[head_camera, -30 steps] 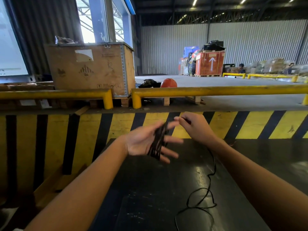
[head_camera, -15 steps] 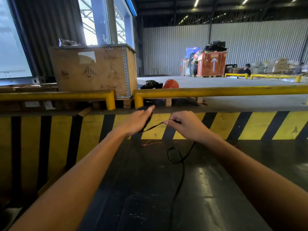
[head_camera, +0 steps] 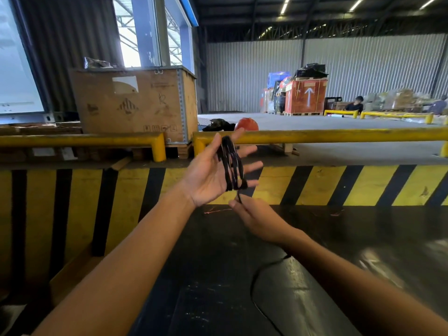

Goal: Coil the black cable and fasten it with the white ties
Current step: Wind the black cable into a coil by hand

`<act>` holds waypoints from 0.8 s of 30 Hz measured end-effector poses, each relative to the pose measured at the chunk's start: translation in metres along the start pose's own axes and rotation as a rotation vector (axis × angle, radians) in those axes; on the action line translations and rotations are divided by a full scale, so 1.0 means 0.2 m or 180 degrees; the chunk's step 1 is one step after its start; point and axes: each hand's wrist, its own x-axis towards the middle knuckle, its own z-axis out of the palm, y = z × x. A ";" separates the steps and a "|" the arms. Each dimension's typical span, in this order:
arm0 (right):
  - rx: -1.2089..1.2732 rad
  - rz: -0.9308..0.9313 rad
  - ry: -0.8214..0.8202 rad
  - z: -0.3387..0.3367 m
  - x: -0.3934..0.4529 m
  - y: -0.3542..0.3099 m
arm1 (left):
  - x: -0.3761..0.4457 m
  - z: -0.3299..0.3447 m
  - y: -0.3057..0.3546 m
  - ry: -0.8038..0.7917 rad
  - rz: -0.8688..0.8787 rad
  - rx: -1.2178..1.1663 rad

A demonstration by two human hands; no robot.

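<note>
Nearest, the loose part of the black cable point(head_camera: 257, 282) lies on the dark table point(head_camera: 363, 238) and runs under the right forearm, then comes up into the right hand point(head_camera: 260, 221). This hand is low, just below the left one, with its thumb and first fingertips point(head_camera: 233, 203) pinched together on the strand, which leaves them going straight up. Directly above these fingers the strand joins the coil, so the cable between the two hands is short and looks nearly tight. Farther, the left hand point(head_camera: 213, 173) is raised with the palm open toward the right, its fingers spread apart and not clamped; the wound loops hang around these fingers, from the first finger at the top to the little finger at the bottom. The long axis of the coil is therefore near vertical, across the left fingers. I judge that the next turn has to carry the strand up and over the top of the left fingers, so the right hand, the nearer one to the free cable, does the moving. No white ties can be seen in this view.
</note>
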 end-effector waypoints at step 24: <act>-0.0228 0.0341 -0.0406 0.06 -0.10 0.12 | -0.02 0.12 0.10 -0.0048 0.0075 0.0324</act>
